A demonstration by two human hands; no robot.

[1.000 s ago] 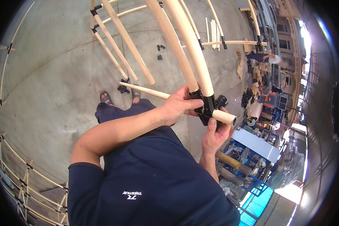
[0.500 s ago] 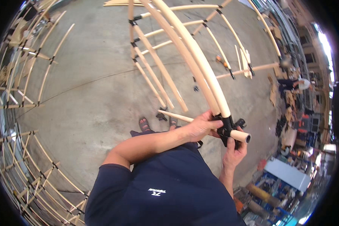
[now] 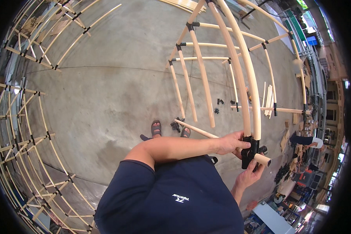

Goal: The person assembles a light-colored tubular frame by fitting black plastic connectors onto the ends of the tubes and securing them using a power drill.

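Note:
My left hand (image 3: 231, 144) wraps round a black pipe joint (image 3: 250, 151) from the left, its thumb pressed on the upper part. From below, my right hand (image 3: 249, 178) grips the same joint, with fingers under a short beige pipe (image 3: 263, 160) whose hollow end points right. Two long beige pipes (image 3: 254, 89) run side by side out of the joint, away from me. A thinner-looking pipe (image 3: 197, 129) slants from the floor beside my feet up behind my left hand. Part of the joint is covered by my fingers.
Ahead stands a frame of beige pipes (image 3: 201, 66) with black joints. More pipe frames (image 3: 43, 117) line the left side. Loose black joints (image 3: 178, 124) lie by my feet. At the right, a person (image 3: 306, 141) bends over near cardboard (image 3: 285, 136); a pale table (image 3: 273, 220) is lower right.
The whole view has turned, and the pipe frame ahead sits farther right in it. Both hands stay on the joint and appear lower and more to the right.

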